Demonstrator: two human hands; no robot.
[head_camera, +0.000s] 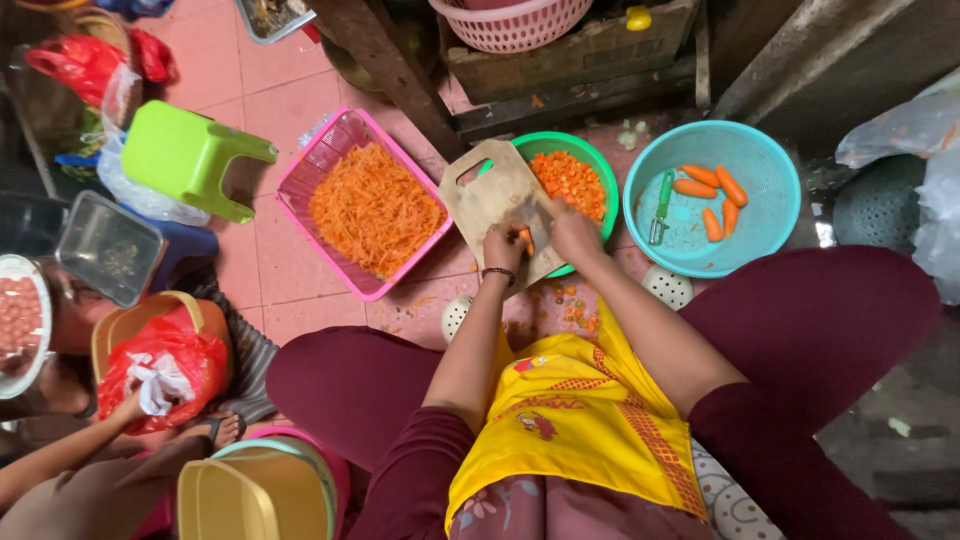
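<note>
Left grip (503, 247) pinches carrot piece (524, 238) on cutting board (490, 195) | right grip (572, 230) closed round knife (530, 211)

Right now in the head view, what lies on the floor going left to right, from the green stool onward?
Green stool → pink basket of shredded carrot → cutting board → green bowl of chopped carrot → teal basin holding whole carrots and a peeler.

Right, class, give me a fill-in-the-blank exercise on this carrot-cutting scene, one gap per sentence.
1. The shredded carrot lies in a ____ rectangular basket.
2. The whole carrots sit in the ____ basin, beside a green peeler.
3. Both hands, left and right, work over a wooden ____.

Missing words: pink; blue; cutting board
</note>
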